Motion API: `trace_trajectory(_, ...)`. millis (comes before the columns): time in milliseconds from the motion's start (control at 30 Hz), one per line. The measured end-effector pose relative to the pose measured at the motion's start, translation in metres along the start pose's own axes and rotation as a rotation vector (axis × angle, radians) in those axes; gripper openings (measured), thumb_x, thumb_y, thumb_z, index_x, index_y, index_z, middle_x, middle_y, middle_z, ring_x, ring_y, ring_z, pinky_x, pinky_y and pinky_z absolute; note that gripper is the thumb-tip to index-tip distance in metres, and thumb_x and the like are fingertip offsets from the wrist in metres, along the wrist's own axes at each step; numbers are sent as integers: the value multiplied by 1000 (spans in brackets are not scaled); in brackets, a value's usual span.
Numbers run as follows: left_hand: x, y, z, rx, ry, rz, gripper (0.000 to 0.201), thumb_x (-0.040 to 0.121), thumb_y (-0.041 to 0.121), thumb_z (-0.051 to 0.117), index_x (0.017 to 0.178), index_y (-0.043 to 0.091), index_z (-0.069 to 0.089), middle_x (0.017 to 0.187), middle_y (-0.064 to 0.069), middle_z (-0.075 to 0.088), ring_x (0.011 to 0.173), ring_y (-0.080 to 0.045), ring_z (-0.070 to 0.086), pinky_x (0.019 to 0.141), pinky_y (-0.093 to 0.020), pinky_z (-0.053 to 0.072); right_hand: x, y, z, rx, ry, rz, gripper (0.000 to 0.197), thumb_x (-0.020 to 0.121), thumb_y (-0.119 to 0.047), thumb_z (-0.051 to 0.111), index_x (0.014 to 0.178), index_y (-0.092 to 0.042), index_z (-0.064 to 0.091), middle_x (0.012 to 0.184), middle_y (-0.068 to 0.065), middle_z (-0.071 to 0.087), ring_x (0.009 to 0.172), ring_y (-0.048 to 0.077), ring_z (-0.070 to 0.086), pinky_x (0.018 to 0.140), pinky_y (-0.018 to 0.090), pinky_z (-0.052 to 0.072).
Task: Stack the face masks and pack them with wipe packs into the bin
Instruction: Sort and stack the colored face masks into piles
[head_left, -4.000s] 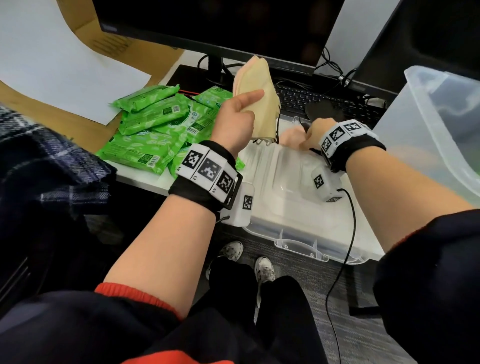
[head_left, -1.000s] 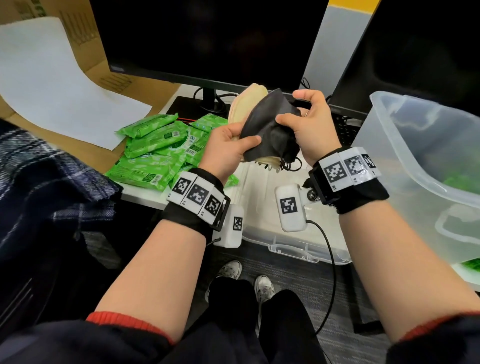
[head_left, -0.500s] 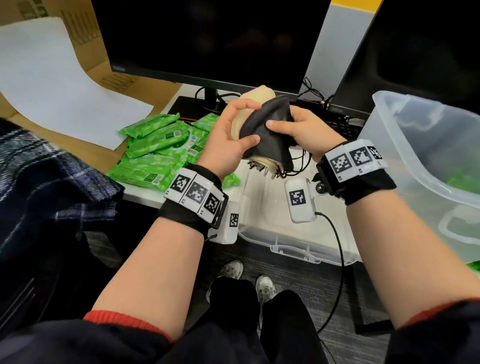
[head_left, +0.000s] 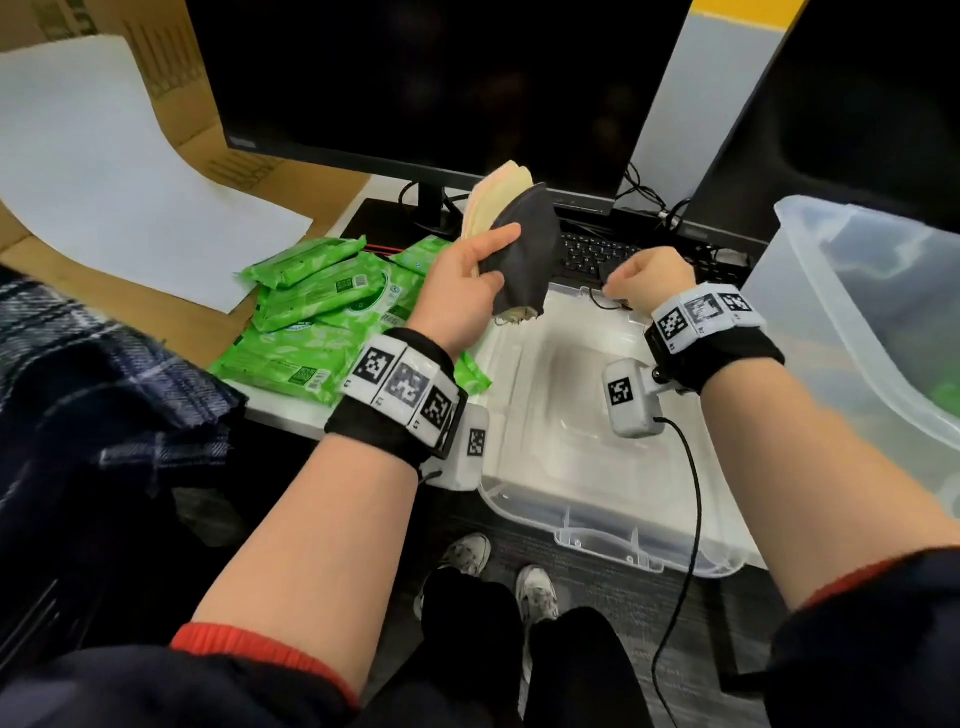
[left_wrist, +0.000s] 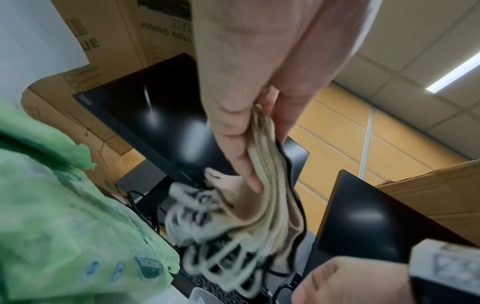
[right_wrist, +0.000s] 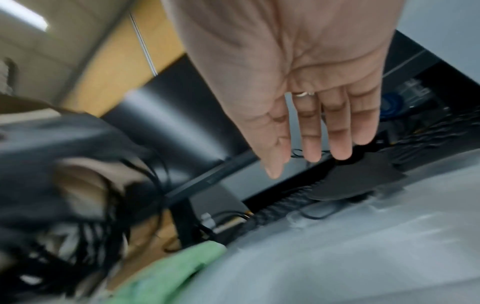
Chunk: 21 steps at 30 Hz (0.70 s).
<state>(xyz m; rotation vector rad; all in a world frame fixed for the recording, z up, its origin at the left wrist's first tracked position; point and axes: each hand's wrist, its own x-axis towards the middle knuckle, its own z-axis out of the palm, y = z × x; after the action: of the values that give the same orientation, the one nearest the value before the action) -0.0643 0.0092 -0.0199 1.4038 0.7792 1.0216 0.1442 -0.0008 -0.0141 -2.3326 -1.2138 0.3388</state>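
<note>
Half a second ago both hands were closed around the mask bundle; the right hand (head_left: 644, 275) has since let go and dropped to the far edge of the clear bin lid (head_left: 566, 395), where its straight, relaxed fingers (right_wrist: 311, 131) reach down toward a loose black mask (right_wrist: 355, 181) lying at the lid's back rim, just in front of the keyboard (head_left: 587, 252). Whether the fingertips touch that mask cannot be told, as the wrist view is blurred. The left hand (head_left: 462, 291) still grips the stack of face masks (head_left: 519, 249), held upright above the lid's left side, thumb pressed across the front. That stack is a fan of beige and pale pink masks with a dark grey one laid over the front, facing the person; from the left wrist view the layered edges show tan and cream, and a tangle of white and black ear loops (left_wrist: 218, 242) hangs from the lower end. The green wipe packs (head_left: 332, 317) lie heaped on the desk left of the lid, untouched since then. The translucent bin (head_left: 810, 332) stands at the right, tilted toward the person, with something green dimly visible through its wall.
</note>
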Motion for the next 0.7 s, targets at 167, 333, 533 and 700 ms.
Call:
trace_trajectory(167,13,-8,-3,-6,36,-28,51,88,-15,37,131,9,50,136,-11,50,128,-19,46,109,-34,37,32,8,13,-385,-132,32,53,81,-21,68,129,-10,49,131,14,52,121,32,48,101,36,41)
trace_trajectory(333,24,-10,-8,-15,55,-61,50,88,-14,40,129,12,53,136,-9,50,126,-17,47,108,-35,38,62,16,27,-664,-255,2,66,80,-31,69,138,-21,39,136,17,45,123,36,45,102,41,39)
trace_trajectory(533,33,-19,-6,-16,52,-95,50,87,-13,41,128,13,54,129,-5,54,121,-15,50,106,-34,41,87,14,32,-900,-360,-102,46,73,-8,65,118,-12,58,112,13,62,101,35,60,90,36,49)
trace_trajectory(700,34,-20,-5,-30,33,-112,49,88,-13,41,129,10,53,124,-4,56,114,-13,54,102,-28,44,67,7,20,-962,-326,-100,35,67,-10,64,99,-17,52,80,5,59,76,30,61,69,40,55)
